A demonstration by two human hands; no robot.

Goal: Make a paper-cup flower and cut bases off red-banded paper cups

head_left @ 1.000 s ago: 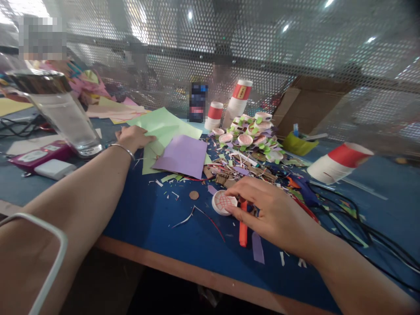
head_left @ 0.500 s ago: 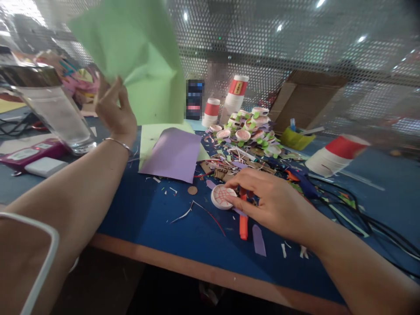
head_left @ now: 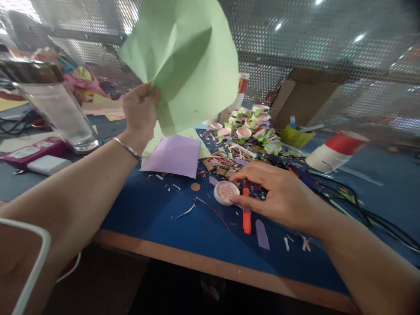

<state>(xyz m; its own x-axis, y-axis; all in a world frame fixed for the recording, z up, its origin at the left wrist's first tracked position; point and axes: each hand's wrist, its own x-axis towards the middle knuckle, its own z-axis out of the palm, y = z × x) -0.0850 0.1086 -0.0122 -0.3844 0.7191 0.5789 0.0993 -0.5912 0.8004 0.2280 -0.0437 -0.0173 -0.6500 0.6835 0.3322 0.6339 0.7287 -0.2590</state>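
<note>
My left hand (head_left: 140, 110) is raised above the table and pinches a creased light green paper sheet (head_left: 188, 61), which hangs in the air in front of the mesh screen. My right hand (head_left: 277, 195) rests on the blue table (head_left: 157, 218) with its fingers closed on a small white round disc with a red grid pattern (head_left: 225, 192). An orange marker (head_left: 246, 218) lies partly under that hand. A purple paper sheet (head_left: 173, 155) lies flat on another green sheet between my hands.
A pile of small decorated discs and paper scraps (head_left: 251, 135) sits behind my right hand. A tipped red and white paper cup (head_left: 334, 153), black cables (head_left: 367, 210), a glass jar (head_left: 55, 109), a pink box (head_left: 31, 151) and a cardboard box (head_left: 308, 98) surround the work area.
My left hand lifted the green sheet off the table and swung it up and to the right. My right hand stayed on the white disc.
</note>
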